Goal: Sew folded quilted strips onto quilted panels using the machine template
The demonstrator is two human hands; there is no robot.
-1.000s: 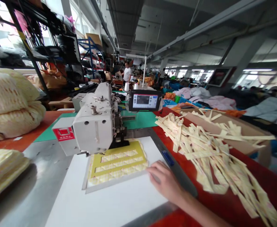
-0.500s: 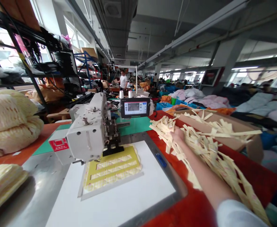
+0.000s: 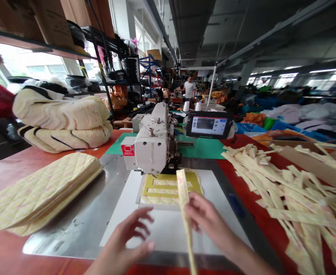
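Note:
A pale yellow fabric strip (image 3: 182, 191) hangs from the fingers of my right hand (image 3: 206, 217), its top end in front of a slotted yellow template (image 3: 170, 177). My left hand (image 3: 130, 238) is to the left of the strip, over the white sheet (image 3: 162, 233), fingers spread and holding nothing. The template lies on quilted fabric whose pattern shows through the slots, below the head of a white sewing machine (image 3: 152, 147). Many loose strips (image 3: 302, 202) are heaped on the red table at the right.
Folded quilted pieces (image 3: 42, 191) lie at the left, with a thick cream bundle (image 3: 65, 118) behind them. A control screen (image 3: 209, 124) stands behind the plate. A blue tool (image 3: 236, 204) rests right of the sheet. A cardboard box (image 3: 308, 160) is at the right; a person (image 3: 189, 89) stands far back.
My right hand has left the strip pile and is now over the white sheet with one strip. My left hand has come into view. The camera has turned left.

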